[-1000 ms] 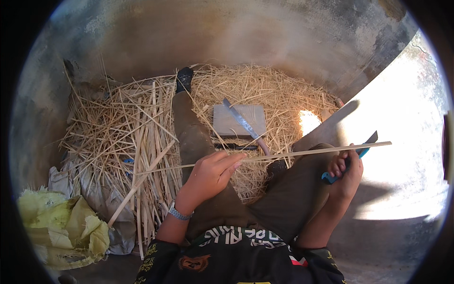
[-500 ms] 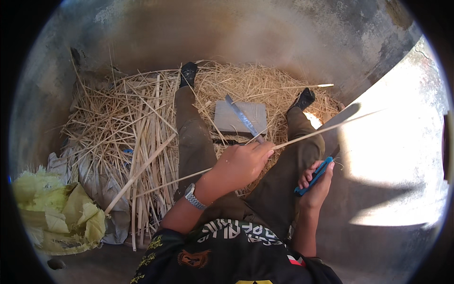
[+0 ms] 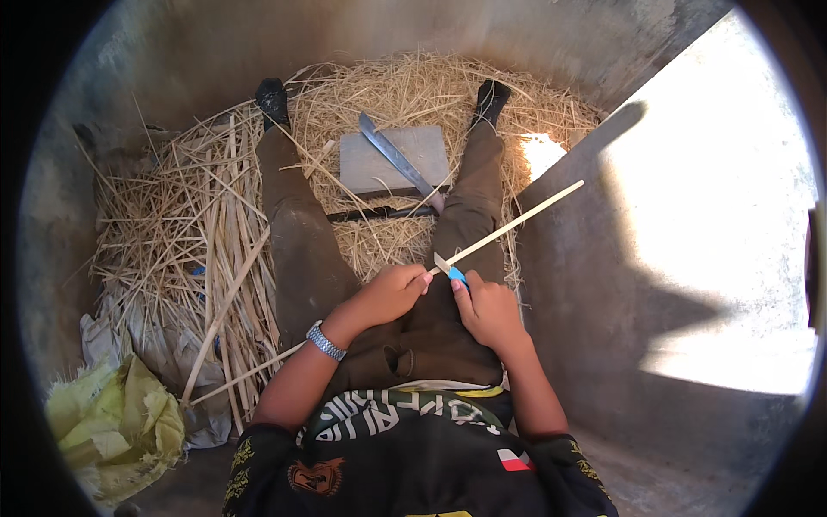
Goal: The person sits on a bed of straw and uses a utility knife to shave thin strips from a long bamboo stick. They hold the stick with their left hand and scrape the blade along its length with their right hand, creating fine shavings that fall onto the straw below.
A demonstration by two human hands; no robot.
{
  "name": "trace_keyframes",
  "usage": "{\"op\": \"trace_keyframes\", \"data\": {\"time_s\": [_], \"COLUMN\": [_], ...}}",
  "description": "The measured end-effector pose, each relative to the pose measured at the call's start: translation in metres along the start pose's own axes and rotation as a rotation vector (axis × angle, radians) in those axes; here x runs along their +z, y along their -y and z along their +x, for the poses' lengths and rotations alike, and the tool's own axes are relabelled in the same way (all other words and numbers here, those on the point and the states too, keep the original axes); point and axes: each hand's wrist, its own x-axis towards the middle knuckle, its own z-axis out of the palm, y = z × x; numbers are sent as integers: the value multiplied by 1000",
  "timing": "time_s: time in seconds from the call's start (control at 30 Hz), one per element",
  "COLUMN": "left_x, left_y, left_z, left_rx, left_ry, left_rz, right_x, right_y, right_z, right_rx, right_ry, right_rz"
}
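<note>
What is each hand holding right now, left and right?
Left hand: closed around the long pale stick.
Right hand: closed on the blue-handled knife, its blade against the stick.

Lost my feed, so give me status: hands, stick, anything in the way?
Left hand gripping thin pale stick. Right hand holds blue-handled knife, blade at stick. Big blade lies on grey block ahead, apart from hands.

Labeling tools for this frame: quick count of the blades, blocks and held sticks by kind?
Small blue-handled knife, in right hand: 1
Large blades by the block: 2, machete and dark one
Grey block: 1
Long stick, held by left hand: 1
Total: 5
</note>
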Motion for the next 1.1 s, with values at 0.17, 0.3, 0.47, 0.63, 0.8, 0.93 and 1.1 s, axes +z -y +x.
{"op": "trace_keyframes", "data": {"time_s": [0.17, 0.3, 0.47, 0.63, 0.8, 0.93, 1.1], "left_x": [7, 11, 16, 25, 24, 14, 16], "left_y": [-25, -40, -49, -47, -51, -46, -52], "left_z": [1, -9, -17, -26, -38, -37, -43], "left_rx": [-14, -14, -61, -57, -31, 111, 161], "left_ry": [-47, -156, -174, -177, -259, -381, -441], "left_rz": [112, 183, 257, 163, 273, 334, 503], "right_x": [2, 14, 21, 21, 13, 9, 15], "right_y": [-6, 0, -2, -14, -7, 4, 8], "right_z": [-5, -10, -8, -15, -15, -12, -2], "right_rx": [-81, -101, -180, -14, -95, -205, -267], "right_ry": [16, -67, -211, -345, -267, -188, -277], "right_rz": [60, 11, 88, 396, 190, 59, -20]}}
